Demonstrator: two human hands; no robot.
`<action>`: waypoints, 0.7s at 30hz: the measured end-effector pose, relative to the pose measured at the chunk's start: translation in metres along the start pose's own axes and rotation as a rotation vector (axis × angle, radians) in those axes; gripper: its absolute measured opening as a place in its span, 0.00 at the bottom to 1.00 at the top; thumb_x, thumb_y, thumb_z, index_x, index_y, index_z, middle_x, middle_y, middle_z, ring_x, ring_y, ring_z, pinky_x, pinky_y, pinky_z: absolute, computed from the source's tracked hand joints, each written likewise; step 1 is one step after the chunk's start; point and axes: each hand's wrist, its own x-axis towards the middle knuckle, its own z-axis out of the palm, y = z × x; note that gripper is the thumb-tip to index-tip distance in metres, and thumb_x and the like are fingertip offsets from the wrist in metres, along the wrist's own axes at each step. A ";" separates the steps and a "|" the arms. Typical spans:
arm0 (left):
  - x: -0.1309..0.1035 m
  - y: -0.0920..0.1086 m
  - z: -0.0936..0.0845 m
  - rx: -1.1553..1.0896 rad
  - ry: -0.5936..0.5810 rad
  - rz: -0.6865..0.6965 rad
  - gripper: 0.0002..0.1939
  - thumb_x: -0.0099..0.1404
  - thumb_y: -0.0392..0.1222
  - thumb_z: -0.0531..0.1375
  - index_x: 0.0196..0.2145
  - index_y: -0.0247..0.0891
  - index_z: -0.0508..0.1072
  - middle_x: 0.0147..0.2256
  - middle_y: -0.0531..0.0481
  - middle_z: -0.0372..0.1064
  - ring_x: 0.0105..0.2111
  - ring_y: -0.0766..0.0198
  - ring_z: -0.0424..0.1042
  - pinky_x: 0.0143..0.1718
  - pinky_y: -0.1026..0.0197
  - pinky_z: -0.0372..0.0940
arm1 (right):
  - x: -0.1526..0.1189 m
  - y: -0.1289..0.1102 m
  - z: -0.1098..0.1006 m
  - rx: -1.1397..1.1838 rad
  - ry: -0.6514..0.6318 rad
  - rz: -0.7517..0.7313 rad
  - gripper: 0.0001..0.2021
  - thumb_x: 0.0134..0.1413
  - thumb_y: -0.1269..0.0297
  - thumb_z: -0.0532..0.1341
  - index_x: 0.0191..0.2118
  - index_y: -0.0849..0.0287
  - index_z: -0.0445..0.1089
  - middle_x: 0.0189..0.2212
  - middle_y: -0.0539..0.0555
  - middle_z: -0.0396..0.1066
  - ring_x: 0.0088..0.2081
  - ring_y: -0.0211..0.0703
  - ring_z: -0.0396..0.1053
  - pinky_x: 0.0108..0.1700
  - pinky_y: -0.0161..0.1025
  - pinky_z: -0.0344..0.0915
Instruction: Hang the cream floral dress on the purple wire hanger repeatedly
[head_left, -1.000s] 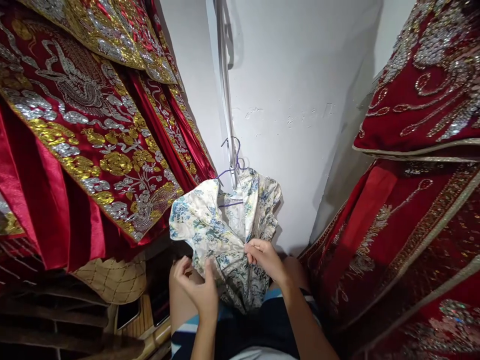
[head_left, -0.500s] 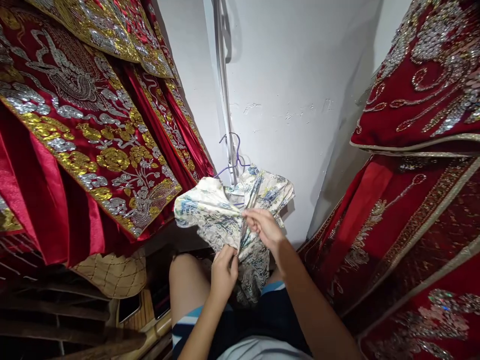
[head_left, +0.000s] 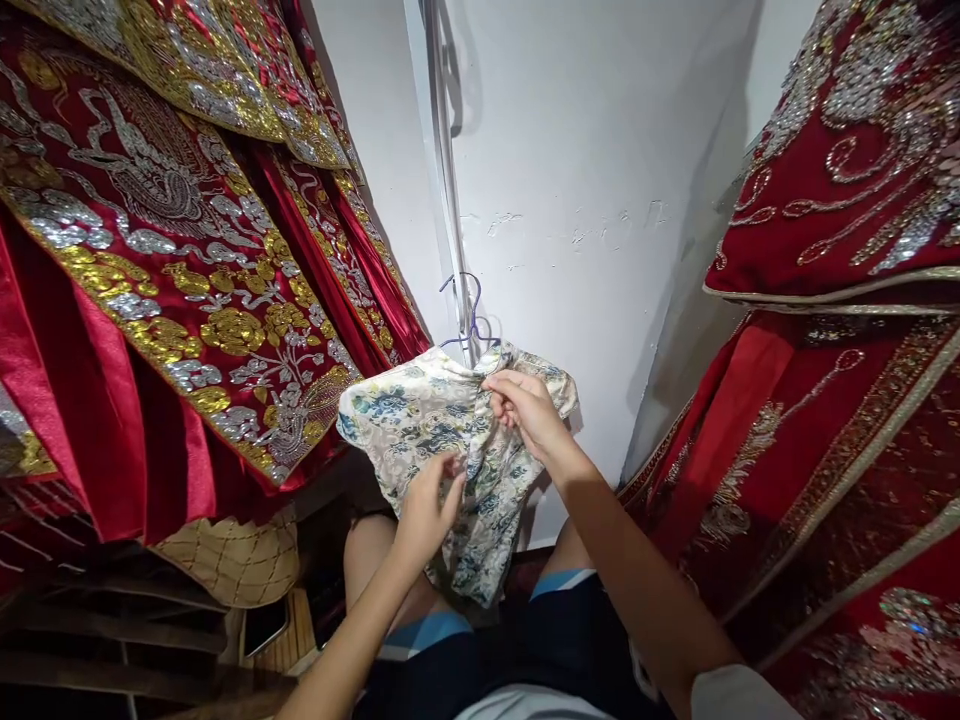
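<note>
A short-sleeved floral blouse (head_left: 409, 410), cream with blue and green print, hangs from a purple hanger (head_left: 474, 310) in front of me. My right hand (head_left: 525, 408) is closed in a pinch on the blouse's front edge, just below the collar. Lower on the front, my left hand (head_left: 427, 508) is at the fabric, its thumb apart from its fingers and nothing visible between them. The two front edges lie close together near the middle. My right fingers cover part of the collar opening.
Red embroidered garments (head_left: 240, 330) with gold and silver sequins hang on the left. More beaded red garments (head_left: 810, 430) hang on the right. A metal pole (head_left: 442, 170) runs along the white wall (head_left: 570, 130). At lower left a phone (head_left: 266, 625) lies on a wooden surface.
My right hand has moved up toward the collar with the front edge. My left hand has shifted left and loosened from the fabric. The blouse front now hangs flatter and more closed.
</note>
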 end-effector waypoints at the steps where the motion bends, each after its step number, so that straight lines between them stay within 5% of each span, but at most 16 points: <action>1: 0.014 0.010 -0.008 -0.036 0.103 0.032 0.16 0.73 0.43 0.53 0.56 0.40 0.65 0.43 0.44 0.73 0.42 0.58 0.73 0.45 0.57 0.67 | -0.002 0.001 0.002 -0.028 -0.015 -0.001 0.09 0.48 0.58 0.65 0.29 0.60 0.72 0.16 0.45 0.65 0.18 0.31 0.58 0.20 0.30 0.51; 4: 0.062 0.038 -0.031 -0.062 0.293 0.152 0.19 0.74 0.42 0.53 0.60 0.40 0.65 0.41 0.46 0.73 0.39 0.61 0.73 0.45 0.58 0.66 | -0.004 -0.003 0.005 -0.106 -0.064 -0.038 0.08 0.50 0.59 0.64 0.29 0.59 0.71 0.16 0.46 0.66 0.18 0.32 0.58 0.21 0.30 0.51; 7: 0.100 0.057 -0.045 0.000 0.238 0.281 0.11 0.72 0.42 0.55 0.49 0.38 0.73 0.39 0.47 0.73 0.38 0.62 0.71 0.43 0.60 0.65 | 0.001 -0.005 0.005 -0.147 -0.064 -0.092 0.09 0.50 0.58 0.63 0.29 0.59 0.70 0.16 0.46 0.65 0.18 0.33 0.58 0.21 0.32 0.52; 12: 0.118 0.074 -0.052 0.022 0.321 0.339 0.07 0.70 0.40 0.58 0.36 0.36 0.74 0.34 0.48 0.72 0.37 0.62 0.70 0.41 0.60 0.63 | 0.012 0.023 -0.004 -0.236 0.091 -0.202 0.11 0.47 0.55 0.64 0.27 0.58 0.68 0.18 0.46 0.63 0.21 0.35 0.57 0.25 0.34 0.52; 16: 0.113 0.055 -0.072 -0.323 0.549 0.016 0.03 0.65 0.39 0.64 0.35 0.36 0.77 0.35 0.51 0.73 0.38 0.63 0.69 0.45 0.61 0.62 | 0.000 0.059 -0.016 -0.266 0.151 -0.135 0.10 0.45 0.58 0.62 0.22 0.58 0.67 0.16 0.45 0.59 0.21 0.34 0.54 0.25 0.35 0.49; 19: 0.101 0.020 -0.086 -0.834 0.767 -0.305 0.02 0.63 0.34 0.63 0.31 0.35 0.74 0.31 0.53 0.69 0.34 0.67 0.67 0.43 0.65 0.62 | -0.024 0.077 -0.018 -0.158 0.146 -0.065 0.09 0.43 0.59 0.61 0.20 0.58 0.67 0.14 0.45 0.57 0.19 0.34 0.52 0.24 0.35 0.47; 21: 0.083 -0.004 -0.083 -1.036 0.806 -0.432 0.05 0.65 0.35 0.60 0.30 0.35 0.72 0.28 0.53 0.68 0.32 0.67 0.67 0.41 0.64 0.65 | -0.041 0.084 -0.016 -0.114 0.108 -0.023 0.08 0.43 0.60 0.61 0.22 0.58 0.69 0.14 0.45 0.59 0.19 0.34 0.53 0.23 0.35 0.47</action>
